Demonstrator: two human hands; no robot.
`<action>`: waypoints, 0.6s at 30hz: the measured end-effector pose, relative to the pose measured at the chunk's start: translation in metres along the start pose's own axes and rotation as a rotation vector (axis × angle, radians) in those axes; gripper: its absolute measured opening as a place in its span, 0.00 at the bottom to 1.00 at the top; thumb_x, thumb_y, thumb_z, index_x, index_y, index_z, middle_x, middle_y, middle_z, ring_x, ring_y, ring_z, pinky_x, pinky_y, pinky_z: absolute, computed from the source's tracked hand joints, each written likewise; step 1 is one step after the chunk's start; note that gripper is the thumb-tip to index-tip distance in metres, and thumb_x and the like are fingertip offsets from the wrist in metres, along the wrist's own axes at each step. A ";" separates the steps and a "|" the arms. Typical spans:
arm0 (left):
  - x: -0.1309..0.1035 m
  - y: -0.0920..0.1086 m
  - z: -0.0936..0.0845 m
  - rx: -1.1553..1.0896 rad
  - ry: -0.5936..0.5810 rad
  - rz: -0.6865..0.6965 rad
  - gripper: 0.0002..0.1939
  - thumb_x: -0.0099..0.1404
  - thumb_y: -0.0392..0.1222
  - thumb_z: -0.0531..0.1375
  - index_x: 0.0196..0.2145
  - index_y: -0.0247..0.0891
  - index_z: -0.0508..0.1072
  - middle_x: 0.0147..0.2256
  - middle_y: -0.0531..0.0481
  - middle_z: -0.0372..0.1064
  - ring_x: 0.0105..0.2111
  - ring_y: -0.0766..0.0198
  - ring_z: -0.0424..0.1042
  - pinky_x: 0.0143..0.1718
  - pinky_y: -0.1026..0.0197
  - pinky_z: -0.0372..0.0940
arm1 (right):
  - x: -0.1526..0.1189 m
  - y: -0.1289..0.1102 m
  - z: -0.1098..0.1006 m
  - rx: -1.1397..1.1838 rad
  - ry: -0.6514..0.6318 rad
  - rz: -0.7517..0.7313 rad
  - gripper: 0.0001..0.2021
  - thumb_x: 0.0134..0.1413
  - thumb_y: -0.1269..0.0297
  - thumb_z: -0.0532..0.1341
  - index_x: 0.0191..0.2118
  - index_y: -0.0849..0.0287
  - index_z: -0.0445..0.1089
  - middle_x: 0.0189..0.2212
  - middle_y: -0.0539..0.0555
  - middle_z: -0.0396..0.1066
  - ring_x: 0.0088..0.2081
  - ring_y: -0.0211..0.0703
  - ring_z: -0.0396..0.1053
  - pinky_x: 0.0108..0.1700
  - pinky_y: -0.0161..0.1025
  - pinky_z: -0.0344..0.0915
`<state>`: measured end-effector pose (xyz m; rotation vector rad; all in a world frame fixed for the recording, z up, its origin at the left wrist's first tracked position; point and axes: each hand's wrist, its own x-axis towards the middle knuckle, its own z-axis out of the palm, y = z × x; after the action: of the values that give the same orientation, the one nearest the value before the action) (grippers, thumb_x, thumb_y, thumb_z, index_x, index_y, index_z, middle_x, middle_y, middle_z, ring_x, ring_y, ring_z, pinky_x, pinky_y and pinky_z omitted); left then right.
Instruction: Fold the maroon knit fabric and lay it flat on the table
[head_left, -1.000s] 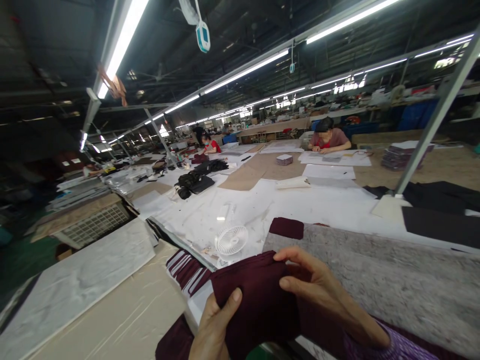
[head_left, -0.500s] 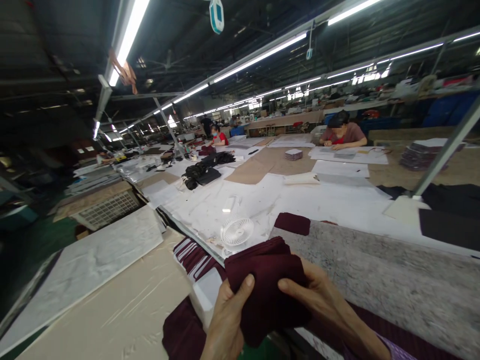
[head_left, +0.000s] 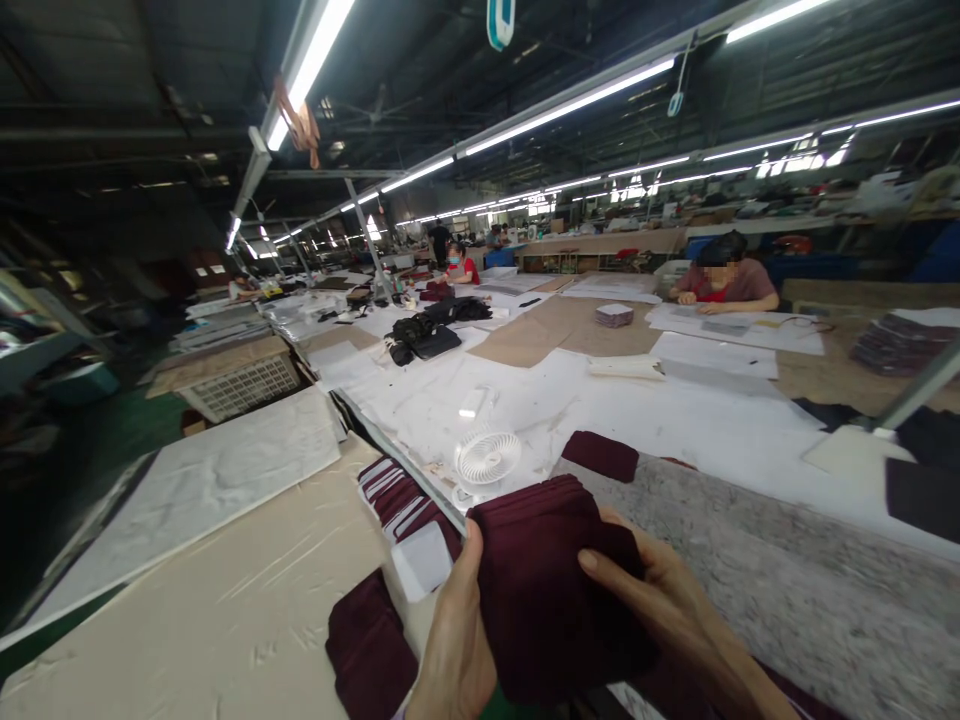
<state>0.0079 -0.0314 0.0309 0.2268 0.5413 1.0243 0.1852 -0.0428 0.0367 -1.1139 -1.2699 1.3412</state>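
Observation:
A stack of dark maroon fabric pieces [head_left: 551, 590] is held up between both hands, its layered edges showing along the top. My left hand [head_left: 459, 630] grips the left edge, thumb upright along the side and fingers hidden behind. On the other side my right hand [head_left: 667, 590] clasps the stack, its thumb across the front face and its other fingers mostly behind. Left of the hands, another maroon fabric stack [head_left: 371, 640] lies on the beige-covered table [head_left: 225, 600]. Just beyond it is a row of maroon bundles [head_left: 397, 495] with white sheets, and a white card [head_left: 421, 560].
A white fan [head_left: 487, 458] stands on the white-covered table [head_left: 540, 400] ahead. One maroon piece [head_left: 600, 455] rests at the edge of a mottled grey sheet [head_left: 787, 540] on the right. Black cloth [head_left: 424, 335] lies farther off. Across the table a co-worker [head_left: 724, 275] leans over papers.
My left thumb has shifted from the front of the fabric to its left edge, and the front face now looks flatter. The view has swung slightly left.

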 end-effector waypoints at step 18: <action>-0.002 -0.012 -0.010 0.177 -0.139 0.212 0.30 0.54 0.44 0.66 0.55 0.41 0.67 0.48 0.42 0.74 0.53 0.47 0.67 0.59 0.45 0.54 | 0.005 0.004 0.008 -0.061 0.011 -0.035 0.16 0.54 0.60 0.63 0.49 0.51 0.70 0.51 0.52 0.69 0.48 0.48 0.68 0.51 0.43 0.63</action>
<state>0.0110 -0.0398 0.0179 0.5179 0.4889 1.1573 0.1761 -0.0393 0.0332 -1.1349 -1.3239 1.2759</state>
